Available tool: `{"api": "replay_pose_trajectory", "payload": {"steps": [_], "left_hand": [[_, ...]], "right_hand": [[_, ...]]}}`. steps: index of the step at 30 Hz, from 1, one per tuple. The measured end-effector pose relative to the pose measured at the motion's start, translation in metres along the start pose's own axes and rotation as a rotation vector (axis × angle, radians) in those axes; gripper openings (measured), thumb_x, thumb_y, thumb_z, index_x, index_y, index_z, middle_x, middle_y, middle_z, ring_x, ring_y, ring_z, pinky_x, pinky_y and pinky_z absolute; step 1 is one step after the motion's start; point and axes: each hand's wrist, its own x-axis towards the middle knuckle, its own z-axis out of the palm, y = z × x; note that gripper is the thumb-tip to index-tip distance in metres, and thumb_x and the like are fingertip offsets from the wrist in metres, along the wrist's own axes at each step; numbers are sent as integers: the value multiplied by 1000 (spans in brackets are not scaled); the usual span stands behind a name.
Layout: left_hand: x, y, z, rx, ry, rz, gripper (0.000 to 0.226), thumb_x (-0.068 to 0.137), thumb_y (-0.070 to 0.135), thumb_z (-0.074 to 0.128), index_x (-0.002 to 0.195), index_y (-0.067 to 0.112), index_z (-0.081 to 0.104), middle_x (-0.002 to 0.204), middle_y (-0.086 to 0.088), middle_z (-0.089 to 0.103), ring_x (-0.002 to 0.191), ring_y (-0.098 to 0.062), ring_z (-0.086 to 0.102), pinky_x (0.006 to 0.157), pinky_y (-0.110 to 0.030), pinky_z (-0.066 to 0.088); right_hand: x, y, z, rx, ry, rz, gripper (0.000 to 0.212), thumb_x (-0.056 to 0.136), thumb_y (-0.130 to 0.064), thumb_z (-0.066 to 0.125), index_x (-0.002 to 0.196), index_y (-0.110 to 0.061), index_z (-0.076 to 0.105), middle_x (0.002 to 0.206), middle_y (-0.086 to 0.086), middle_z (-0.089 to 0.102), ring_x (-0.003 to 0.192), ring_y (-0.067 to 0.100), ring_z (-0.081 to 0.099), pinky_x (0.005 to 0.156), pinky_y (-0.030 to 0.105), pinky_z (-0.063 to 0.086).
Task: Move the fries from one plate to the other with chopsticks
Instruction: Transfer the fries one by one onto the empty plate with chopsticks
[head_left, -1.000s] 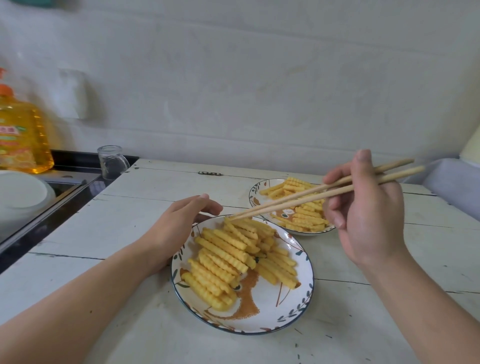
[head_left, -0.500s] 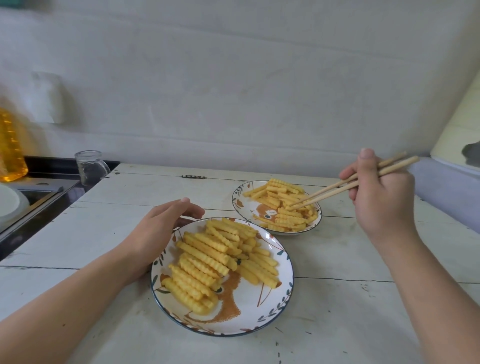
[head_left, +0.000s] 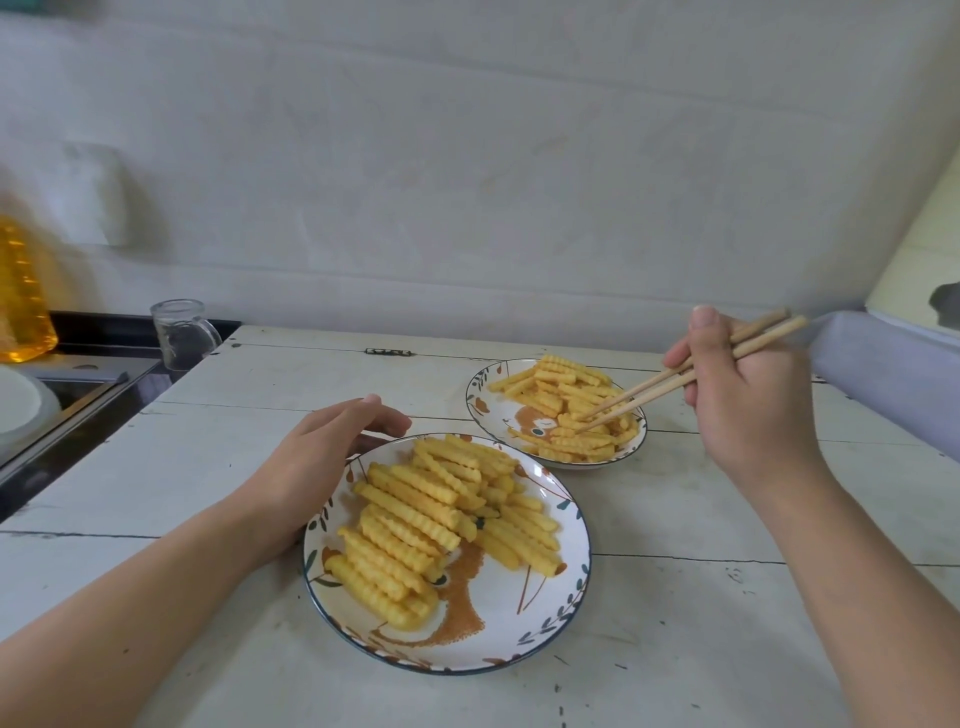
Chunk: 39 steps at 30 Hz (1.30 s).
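Two patterned plates hold crinkle-cut fries. The near plate (head_left: 519, 631) carries a large pile of fries (head_left: 436, 514). The far plate (head_left: 480, 400) holds a smaller heap of fries (head_left: 566, 415). My right hand (head_left: 748, 410) grips a pair of wooden chopsticks (head_left: 670, 382), whose tips reach down into the far plate's fries. My left hand (head_left: 317, 467) rests against the near plate's left rim, fingers loosely curved along it.
A white wooden table (head_left: 701, 519) bears both plates. An empty glass mug (head_left: 179, 335) stands at its far left corner. Left of it are a yellow oil bottle (head_left: 21, 296), a dark sink counter (head_left: 78, 384) and a white dish (head_left: 18, 405). A pale tray edge (head_left: 883, 364) lies at right.
My right hand carried the chopsticks from over the near plate to the far plate, and their tips now dip into its fries. The view shifted right. My left hand stayed at the rim.
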Motion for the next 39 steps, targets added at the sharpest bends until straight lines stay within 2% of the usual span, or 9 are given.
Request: {"api": "replay_pose_trajectory", "payload": {"steps": [8, 12, 15, 18, 21, 25, 29, 32, 39], "left_hand": [[0, -1, 0, -6, 1, 4, 46, 111, 46, 44, 98, 27, 84, 111, -7, 81, 112, -30, 75, 107, -58, 54], [1, -1, 0, -10, 4, 5, 46, 111, 45, 45, 98, 26, 84, 112, -7, 81, 111, -30, 75, 106, -58, 54], [0, 0, 1, -7, 4, -6, 46, 111, 46, 45, 97, 27, 84, 111, -8, 81, 110, -31, 75, 106, -58, 55], [0, 0, 0, -3, 3, -9, 46, 111, 47, 44, 96, 28, 84, 112, -7, 81, 111, -31, 75, 109, -59, 53], [1, 0, 0, -3, 2, -15, 46, 111, 47, 44, 96, 29, 84, 112, -7, 81, 112, -31, 74, 110, -59, 52], [1, 0, -1, 12, 0, -13, 46, 112, 47, 43, 97, 31, 84, 113, -4, 81, 115, -29, 73, 112, -59, 50], [2, 0, -2, 22, -3, -12, 46, 112, 48, 43, 98, 31, 84, 115, -4, 80, 116, -29, 73, 114, -59, 49], [3, -1, -2, 36, -2, 7, 46, 112, 47, 43, 99, 31, 84, 115, -2, 80, 117, -28, 72, 116, -60, 46], [2, -1, -2, 18, 0, 4, 46, 112, 47, 44, 98, 28, 84, 115, -6, 80, 115, -31, 73, 113, -60, 49]], "right_hand": [[-1, 2, 5, 128, 47, 117, 54, 96, -60, 40, 66, -22, 62, 49, -8, 54, 46, 13, 51, 54, 31, 40], [0, -7, 1, 234, 169, 195, 58, 104, -53, 37, 65, -16, 61, 44, -2, 50, 39, 14, 46, 43, 24, 38], [3, -16, 1, 440, 238, 328, 59, 107, -47, 37, 60, -17, 57, 47, -1, 50, 37, 16, 41, 37, 20, 30], [-1, -29, 7, 690, 190, 469, 55, 105, -48, 41, 65, -12, 52, 53, 1, 49, 39, 16, 36, 39, 21, 25], [-14, -44, 20, 751, 81, 515, 59, 104, -50, 41, 61, -13, 55, 48, 5, 42, 34, 16, 29, 42, 23, 19], [-33, -64, 36, 757, -27, 472, 66, 104, -49, 37, 49, -20, 59, 47, 4, 45, 34, 17, 32, 43, 28, 16], [-47, -74, 42, 696, -135, 373, 59, 93, -57, 40, 54, -18, 61, 46, 9, 45, 34, 20, 34, 38, 19, 26], [-52, -78, 42, 692, -188, 300, 51, 90, -53, 45, 57, -18, 63, 48, 10, 45, 35, 20, 35, 37, 18, 30], [-35, -65, 29, 620, 26, 182, 47, 100, -42, 49, 62, -18, 62, 53, 8, 45, 40, 14, 38, 41, 18, 29]]}}
